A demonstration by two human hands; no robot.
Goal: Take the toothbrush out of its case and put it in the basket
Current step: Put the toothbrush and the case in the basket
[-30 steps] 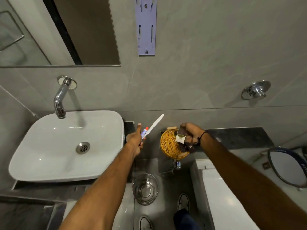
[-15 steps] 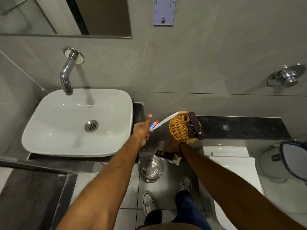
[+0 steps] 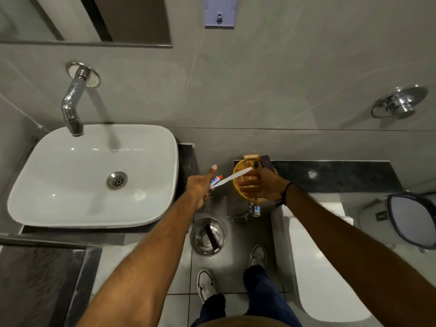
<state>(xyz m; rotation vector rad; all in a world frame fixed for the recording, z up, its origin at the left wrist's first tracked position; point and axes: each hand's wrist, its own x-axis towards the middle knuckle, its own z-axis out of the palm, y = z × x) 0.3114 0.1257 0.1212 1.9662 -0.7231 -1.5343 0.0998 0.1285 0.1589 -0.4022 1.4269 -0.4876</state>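
since the earlier frame your right hand [image 3: 264, 185] has risen from below the ledge to the basket [image 3: 245, 182], fingers spread, holding nothing. your left hand [image 3: 200, 187] pinches the toothbrush [image 3: 232, 179] at its handle end, tip over the basket rim. expect it light, stiff, slick; grip mid-handle.

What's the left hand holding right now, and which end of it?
The left hand grips a white toothbrush by its handle end, along with a small toothpaste tube; the far end reaches over the round woven wicker basket.
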